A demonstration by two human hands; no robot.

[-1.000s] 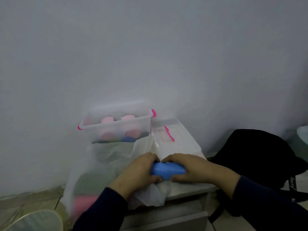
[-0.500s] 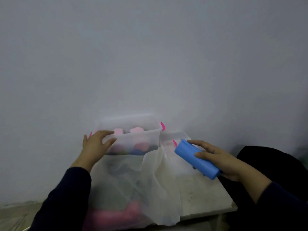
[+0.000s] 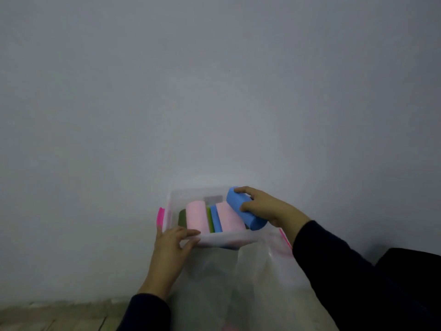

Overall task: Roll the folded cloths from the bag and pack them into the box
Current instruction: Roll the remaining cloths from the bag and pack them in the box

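Beyond the left hand (image 3: 170, 247), pink rolls (image 3: 196, 217) fill the box (image 3: 171, 199); a bare gap (far wall side) lies beside the right hand (image 3: 265, 207).

Dim, flat, bluish light fills the scene, with no glare and no clear source. The wall (image 3: 214, 91) darkens toward the picture's corners. A soft shadow sits beside the box (image 3: 188, 194). Everything looks slightly soft; the bag (image 3: 250, 283) is hazy.
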